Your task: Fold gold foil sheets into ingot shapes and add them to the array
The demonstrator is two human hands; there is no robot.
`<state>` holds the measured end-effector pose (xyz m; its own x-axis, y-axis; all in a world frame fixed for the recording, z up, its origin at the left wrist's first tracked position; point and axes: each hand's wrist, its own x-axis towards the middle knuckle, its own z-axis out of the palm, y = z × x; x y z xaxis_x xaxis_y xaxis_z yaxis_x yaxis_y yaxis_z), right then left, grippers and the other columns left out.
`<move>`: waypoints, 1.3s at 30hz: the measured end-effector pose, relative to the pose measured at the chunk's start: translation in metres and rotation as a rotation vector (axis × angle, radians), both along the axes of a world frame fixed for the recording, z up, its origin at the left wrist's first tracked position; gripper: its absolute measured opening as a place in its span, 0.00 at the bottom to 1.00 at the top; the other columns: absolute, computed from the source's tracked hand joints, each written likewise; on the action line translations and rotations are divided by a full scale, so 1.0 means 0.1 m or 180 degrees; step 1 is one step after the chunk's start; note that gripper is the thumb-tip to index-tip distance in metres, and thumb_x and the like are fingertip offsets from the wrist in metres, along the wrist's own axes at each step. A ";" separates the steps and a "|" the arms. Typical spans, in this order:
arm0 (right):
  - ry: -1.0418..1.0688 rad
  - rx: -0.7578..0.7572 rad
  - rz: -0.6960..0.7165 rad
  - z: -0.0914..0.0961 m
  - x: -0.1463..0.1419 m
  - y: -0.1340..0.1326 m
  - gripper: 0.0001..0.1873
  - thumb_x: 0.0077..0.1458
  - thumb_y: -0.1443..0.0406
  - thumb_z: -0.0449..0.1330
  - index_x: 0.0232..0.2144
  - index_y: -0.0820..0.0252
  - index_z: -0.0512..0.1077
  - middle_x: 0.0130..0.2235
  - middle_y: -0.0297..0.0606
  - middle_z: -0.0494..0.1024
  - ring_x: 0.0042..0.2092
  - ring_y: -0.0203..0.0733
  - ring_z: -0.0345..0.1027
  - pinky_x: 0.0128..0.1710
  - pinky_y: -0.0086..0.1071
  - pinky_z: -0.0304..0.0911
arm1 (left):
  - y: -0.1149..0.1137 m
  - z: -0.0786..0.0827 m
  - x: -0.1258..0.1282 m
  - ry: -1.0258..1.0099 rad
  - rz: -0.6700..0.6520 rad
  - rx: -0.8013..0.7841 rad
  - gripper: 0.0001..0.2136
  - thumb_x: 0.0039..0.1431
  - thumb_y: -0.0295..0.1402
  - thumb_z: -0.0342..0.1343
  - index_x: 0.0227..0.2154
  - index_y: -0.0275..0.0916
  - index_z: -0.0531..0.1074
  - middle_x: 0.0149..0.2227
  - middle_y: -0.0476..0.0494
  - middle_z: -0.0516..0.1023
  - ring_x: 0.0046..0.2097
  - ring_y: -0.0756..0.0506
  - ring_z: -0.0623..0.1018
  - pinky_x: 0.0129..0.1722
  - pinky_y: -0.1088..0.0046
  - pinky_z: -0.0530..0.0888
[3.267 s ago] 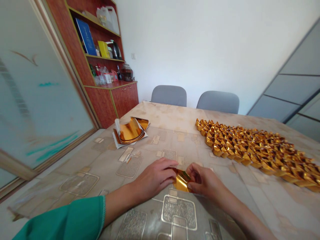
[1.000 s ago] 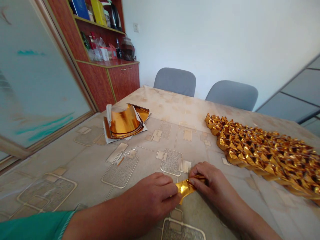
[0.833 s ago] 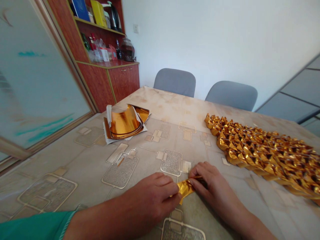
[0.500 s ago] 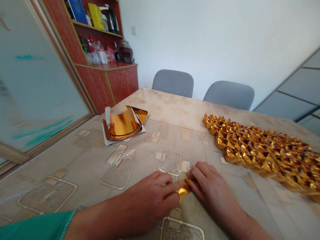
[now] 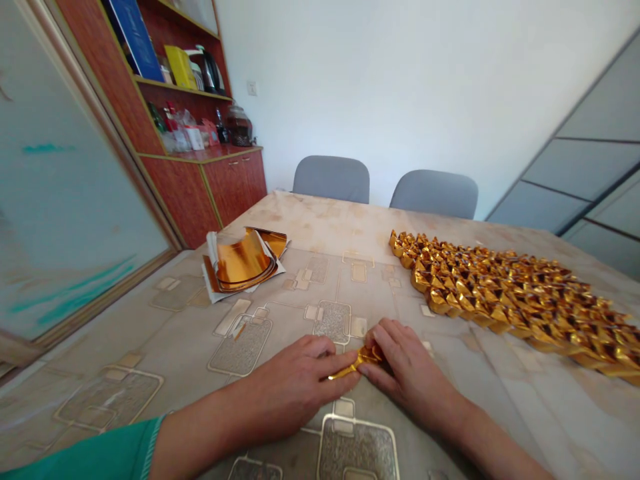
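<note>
Between both hands, low over the table's near middle, is a small piece of folded gold foil paper (image 5: 367, 359). My left hand (image 5: 305, 377) pinches its left end, with the index finger stretched along the foil. My right hand (image 5: 407, 370) grips the right end between thumb and curled fingers, covering part of it. To the right lie rows of folded gold foil pieces (image 5: 500, 287), packed close together. A curved stack of gold foil sheets (image 5: 243, 263) with white backing sits at the left, beyond my left hand.
The table (image 5: 320, 220) has a patterned cover. Two grey chairs (image 5: 331, 179) stand at its far side against the wall. A red-brown cabinet (image 5: 233, 187) with bottles, a kettle and a glass jar is at the back left, beside a frosted sliding door (image 5: 75, 173).
The view has tilted up and shifted slightly right. My fingers have moved along the foil piece, which now lies flatter and shows more between my hands.
</note>
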<state>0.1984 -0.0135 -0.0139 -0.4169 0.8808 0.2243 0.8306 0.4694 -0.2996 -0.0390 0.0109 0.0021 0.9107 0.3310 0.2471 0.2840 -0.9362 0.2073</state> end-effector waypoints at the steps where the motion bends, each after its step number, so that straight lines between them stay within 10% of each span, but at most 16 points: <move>1: 0.0089 -0.0094 0.0018 0.01 0.02 0.00 0.04 0.62 0.65 0.59 0.36 0.58 0.65 0.38 0.38 0.71 0.40 0.46 0.64 0.40 0.39 0.58 | 0.00 0.01 0.00 0.0012 -0.0023 0.0007 0.19 0.67 0.29 0.48 0.59 0.44 0.63 0.54 0.41 0.75 0.48 0.43 0.72 0.48 0.66 0.69; 39: -0.0317 -0.0156 0.0948 0.27 0.21 -0.22 0.23 0.64 0.49 0.53 0.56 0.50 0.68 0.48 0.42 0.70 0.50 0.51 0.62 0.52 0.47 0.57 | 0.17 0.09 -0.12 0.0355 -0.0019 -0.0018 0.24 0.64 0.47 0.52 0.60 0.47 0.64 0.61 0.43 0.69 0.60 0.39 0.67 0.65 0.50 0.47</move>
<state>0.2190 -0.0354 0.0131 -0.6759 0.7254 0.1299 0.6851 0.6835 -0.2520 -0.0514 0.0282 0.0111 0.9344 0.3266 0.1422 0.3001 -0.9368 0.1799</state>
